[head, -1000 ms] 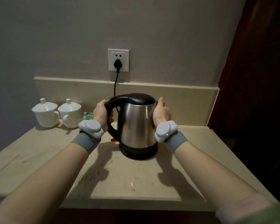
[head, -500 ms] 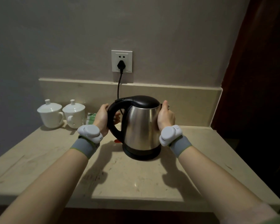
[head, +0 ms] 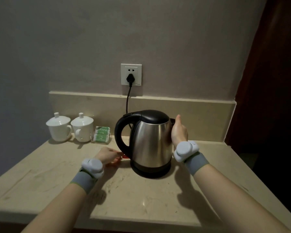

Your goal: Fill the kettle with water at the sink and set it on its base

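Note:
A steel kettle [head: 151, 140] with a black lid and black handle stands upright on its black base [head: 150, 173] in the middle of the beige stone counter [head: 141, 199]. My right hand [head: 179, 132] is pressed flat against the kettle's right side, thumb up. Low at the foot of the handle, my left hand [head: 107, 156] grips nothing; its fingertips touch the small red switch [head: 125, 156]. The base's black cord [head: 128, 101] runs up to a plug in the wall socket [head: 131, 74]. No sink is in view.
Two white lidded cups [head: 71, 128] stand at the back left, with a clear holder of green sachets [head: 102, 134] beside them. A low stone backsplash [head: 200, 115] runs along the wall. A dark red surface borders the counter on the right.
My left hand has let go of the kettle's handle and dropped to the red switch at its foot. My right hand has stayed on the kettle's side; the kettle has not moved.

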### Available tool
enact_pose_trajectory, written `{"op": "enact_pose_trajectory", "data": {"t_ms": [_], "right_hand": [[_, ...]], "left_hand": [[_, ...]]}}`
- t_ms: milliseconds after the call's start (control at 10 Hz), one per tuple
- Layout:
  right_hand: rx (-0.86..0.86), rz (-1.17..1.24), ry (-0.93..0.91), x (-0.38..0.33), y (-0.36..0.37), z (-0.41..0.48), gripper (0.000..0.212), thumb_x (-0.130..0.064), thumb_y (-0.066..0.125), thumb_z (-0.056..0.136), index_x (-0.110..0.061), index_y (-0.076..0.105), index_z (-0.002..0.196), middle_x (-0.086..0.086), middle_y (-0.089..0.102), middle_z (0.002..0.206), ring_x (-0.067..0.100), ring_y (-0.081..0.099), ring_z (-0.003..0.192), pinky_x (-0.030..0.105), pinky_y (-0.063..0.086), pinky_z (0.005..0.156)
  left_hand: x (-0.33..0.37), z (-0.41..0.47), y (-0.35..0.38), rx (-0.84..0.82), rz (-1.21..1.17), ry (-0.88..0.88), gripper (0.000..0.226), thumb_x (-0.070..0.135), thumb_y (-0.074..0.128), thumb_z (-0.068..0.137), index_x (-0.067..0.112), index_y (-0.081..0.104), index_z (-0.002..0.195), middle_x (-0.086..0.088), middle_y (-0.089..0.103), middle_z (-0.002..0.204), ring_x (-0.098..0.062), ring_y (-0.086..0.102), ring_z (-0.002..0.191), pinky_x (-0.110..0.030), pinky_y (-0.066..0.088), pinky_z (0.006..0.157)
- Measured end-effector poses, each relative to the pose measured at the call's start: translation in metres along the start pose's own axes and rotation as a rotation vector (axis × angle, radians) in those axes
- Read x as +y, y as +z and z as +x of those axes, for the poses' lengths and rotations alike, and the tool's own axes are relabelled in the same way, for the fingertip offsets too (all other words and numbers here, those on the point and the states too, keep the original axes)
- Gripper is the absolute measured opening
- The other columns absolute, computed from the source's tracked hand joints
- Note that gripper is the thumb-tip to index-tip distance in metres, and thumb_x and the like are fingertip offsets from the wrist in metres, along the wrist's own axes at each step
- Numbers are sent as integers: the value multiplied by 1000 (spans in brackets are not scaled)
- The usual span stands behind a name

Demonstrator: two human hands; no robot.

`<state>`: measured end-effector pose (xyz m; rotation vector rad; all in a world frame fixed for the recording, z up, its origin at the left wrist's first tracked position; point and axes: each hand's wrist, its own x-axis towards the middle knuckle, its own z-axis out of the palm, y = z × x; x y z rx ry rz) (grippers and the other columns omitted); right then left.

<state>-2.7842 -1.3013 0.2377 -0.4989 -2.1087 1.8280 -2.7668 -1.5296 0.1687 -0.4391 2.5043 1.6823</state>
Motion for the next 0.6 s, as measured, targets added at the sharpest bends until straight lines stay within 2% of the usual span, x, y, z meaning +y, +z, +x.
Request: {"op": "enact_pose_trajectory", "data": {"t_ms": [100,300,400,500,600], "right_hand": [[-6,10,-9,-1,0,1,65,-51,23,96,-1,56,123,18,54,133,35,48,123,38,35,101],[-27,15,-46,-11,-2,4,62,-51,23,96,-3,57,115,16,58,125,30,52,108,36,36,93],[-43,21,-42,-15,-4,6,62,-51,24,96,-2,58,114,16,58,123,33,52,114,39,37,98],[-53,25,-55,-22,-8,6,55,-52,25,95,-7,58,94,17,61,117,33,55,108,43,41,98],[-26,49,-76,-34,-11,10,51,-50,29,95,-9,54,79,18,63,111,34,57,104,42,43,94]], "left_hand": [[2,-3,1,8,-20,-24,9,9,67,85,3,73,83,-9,64,69,-15,55,56,-11,39,34],[4,-5,0,-5,25,-30,10,8,65,86,1,72,88,-11,65,76,-17,58,66,-20,45,45],[3,-7,9,4,-27,4,7,-9,60,83,-11,66,85,-19,63,75,-19,65,58,-21,50,48],[9,-9,11,14,3,0,12,-13,55,84,-9,63,78,-14,60,66,-13,63,46,-13,40,33],[22,-6,-5,61,-57,-38,10,-2,57,89,-9,62,94,-15,59,75,-20,55,61,-15,42,33]]}}
